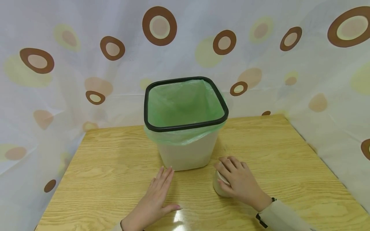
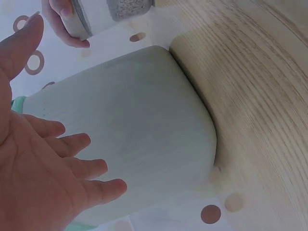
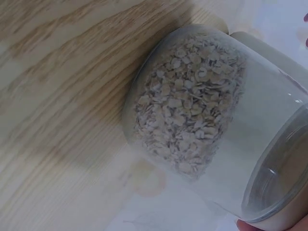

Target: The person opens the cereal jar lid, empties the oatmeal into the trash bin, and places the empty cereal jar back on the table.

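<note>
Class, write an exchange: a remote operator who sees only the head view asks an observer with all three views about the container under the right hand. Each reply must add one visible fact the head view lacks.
Operator: What's inside the container under the right hand?
Observer: Pale flakes; the right wrist view shows them through its clear side.
Operator: Do they fill it to the top?
Observer: No, there is unfilled space above them.

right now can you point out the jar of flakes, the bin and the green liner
Jar of flakes (image 3: pixel 207 113): right wrist view, on its clear side.
Bin (image 1: pixel 188 155): head view, on its pale front wall.
Green liner (image 1: pixel 185 104): head view, on its inner part.
</note>
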Available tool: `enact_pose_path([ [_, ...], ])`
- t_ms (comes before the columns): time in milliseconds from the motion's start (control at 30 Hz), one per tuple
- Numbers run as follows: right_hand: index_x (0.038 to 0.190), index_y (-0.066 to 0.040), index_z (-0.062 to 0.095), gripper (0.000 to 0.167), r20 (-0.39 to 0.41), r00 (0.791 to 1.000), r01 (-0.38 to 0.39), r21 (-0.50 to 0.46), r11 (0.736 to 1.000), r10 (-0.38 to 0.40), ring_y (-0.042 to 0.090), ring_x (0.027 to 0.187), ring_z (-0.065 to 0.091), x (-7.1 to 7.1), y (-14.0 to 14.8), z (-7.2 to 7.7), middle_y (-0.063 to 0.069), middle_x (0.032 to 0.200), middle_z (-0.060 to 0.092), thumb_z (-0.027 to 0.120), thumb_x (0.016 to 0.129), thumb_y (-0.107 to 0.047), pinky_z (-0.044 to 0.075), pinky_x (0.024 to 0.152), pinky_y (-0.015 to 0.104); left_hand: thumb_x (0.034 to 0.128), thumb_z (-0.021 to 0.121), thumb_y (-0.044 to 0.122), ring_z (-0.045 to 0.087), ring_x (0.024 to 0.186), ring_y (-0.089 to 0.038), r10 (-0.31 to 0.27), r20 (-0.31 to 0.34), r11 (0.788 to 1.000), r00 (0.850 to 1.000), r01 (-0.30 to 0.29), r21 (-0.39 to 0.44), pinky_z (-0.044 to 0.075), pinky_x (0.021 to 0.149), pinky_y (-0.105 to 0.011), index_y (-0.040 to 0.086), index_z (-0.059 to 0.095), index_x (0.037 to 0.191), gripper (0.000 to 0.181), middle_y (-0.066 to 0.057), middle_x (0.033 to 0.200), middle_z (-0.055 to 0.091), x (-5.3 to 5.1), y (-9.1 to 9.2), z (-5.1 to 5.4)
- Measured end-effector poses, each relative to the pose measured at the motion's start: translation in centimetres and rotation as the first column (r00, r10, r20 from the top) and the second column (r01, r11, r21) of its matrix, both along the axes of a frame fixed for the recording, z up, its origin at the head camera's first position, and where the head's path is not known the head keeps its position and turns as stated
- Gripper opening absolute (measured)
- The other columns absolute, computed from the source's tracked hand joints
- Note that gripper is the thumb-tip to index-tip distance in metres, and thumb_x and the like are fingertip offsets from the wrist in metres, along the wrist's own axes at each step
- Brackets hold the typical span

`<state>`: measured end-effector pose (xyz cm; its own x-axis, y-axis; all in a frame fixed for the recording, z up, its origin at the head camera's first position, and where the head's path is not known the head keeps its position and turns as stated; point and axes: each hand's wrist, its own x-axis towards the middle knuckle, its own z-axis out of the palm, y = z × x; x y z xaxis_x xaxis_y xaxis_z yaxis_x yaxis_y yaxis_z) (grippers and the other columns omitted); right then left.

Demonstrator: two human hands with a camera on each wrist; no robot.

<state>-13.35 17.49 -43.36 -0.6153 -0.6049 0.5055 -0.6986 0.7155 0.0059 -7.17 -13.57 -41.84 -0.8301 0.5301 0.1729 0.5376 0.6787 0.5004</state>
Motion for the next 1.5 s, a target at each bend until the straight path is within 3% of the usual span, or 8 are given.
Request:
enact_pose_path([
  [367,0.122,-0.014,0.060,0.052,-0.026,0.999,-0.036,-0.015,0.999,0.035,0.037,0.108,0.051,-0.1,-1.1,-0.2,0.014,0.122,0.055,0.023,0.105,-0.046,0.046,0.068,0.052,0.0839,0.073,0.036,0.012,0.140,-0.051,-0.003,-0.030,1.000,1.000,0.003,0.018,0.027,0.097,-0.073,-0.011,0.020,0.148,0.095,-0.029,0.154,0.020,-0.1,0.3,-0.5],
  [1000,0.120,-0.016,0.061,0.042,-0.036,0.996,-0.083,-0.010,0.996,0.083,0.035,0.107,0.052,0.2,-3.2,-0.4,0.011,0.121,0.056,0.033,0.102,-0.043,0.046,0.070,0.049,0.0840,0.073,0.035,0.017,0.139,-0.053,-0.009,-0.019,0.997,1.000,0.011,0.071,0.029,0.098,-0.070,-0.011,0.023,0.147,0.093,-0.028,0.153,0.025,-0.4,0.9,-1.5],
  [1167,0.120,-0.015,0.060,0.046,-0.056,0.994,-0.096,0.009,0.995,0.096,0.037,0.107,0.053,0.4,-4.1,-0.4,0.011,0.121,0.057,0.029,0.103,-0.043,0.047,0.071,0.049,0.0850,0.071,0.037,0.018,0.138,-0.054,-0.018,-0.025,0.997,1.000,0.019,0.070,0.028,0.101,-0.068,-0.013,0.023,0.146,0.092,-0.030,0.151,0.026,-0.5,1.0,-1.6],
  [1300,0.120,-0.014,0.060,0.044,-0.075,0.991,-0.113,0.017,0.993,0.114,0.035,0.106,0.053,0.5,-4.9,-0.3,0.011,0.120,0.057,0.032,0.102,-0.043,0.047,0.069,0.047,0.0855,0.070,0.036,0.018,0.137,-0.054,-0.024,-0.006,0.997,1.000,0.024,0.074,0.027,0.101,-0.068,-0.013,0.024,0.146,0.091,-0.032,0.150,0.026,-0.6,1.1,-1.6],
  [1500,0.120,-0.015,0.062,0.043,-0.071,0.990,-0.120,-0.006,0.993,0.119,0.033,0.107,0.052,0.7,-5.8,-0.4,0.011,0.119,0.058,0.034,0.102,-0.042,0.046,0.069,0.045,0.0849,0.073,0.030,0.015,0.139,-0.053,-0.004,0.100,0.994,0.995,-0.007,0.109,0.024,0.104,-0.067,-0.010,0.021,0.148,0.091,-0.030,0.152,0.025,-0.7,1.4,-1.7],
])
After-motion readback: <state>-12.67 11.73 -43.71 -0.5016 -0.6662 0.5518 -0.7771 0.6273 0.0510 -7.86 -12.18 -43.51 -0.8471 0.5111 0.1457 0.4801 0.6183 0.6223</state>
